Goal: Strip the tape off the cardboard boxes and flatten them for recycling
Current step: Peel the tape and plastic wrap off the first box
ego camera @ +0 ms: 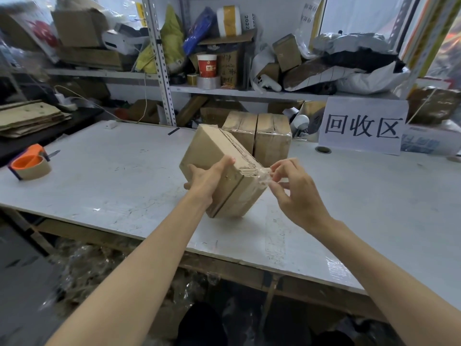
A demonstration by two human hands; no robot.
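A small brown cardboard box (210,151) is tilted up on one corner on the white table (112,176). My left hand (208,179) grips its near face and holds it steady. My right hand (296,191) pinches a crumpled strip of clear tape (264,174) at the box's right corner, where the cardboard surface is torn along the seam. Two more taped boxes (259,136) stand upright side by side just behind it.
An orange tape dispenser (30,164) lies at the table's left edge. Flattened cardboard (30,118) is stacked at far left. A white paper sign (363,126) stands at back right. Cluttered shelves (224,92) rise behind. Crumpled plastic lies below the table's front edge.
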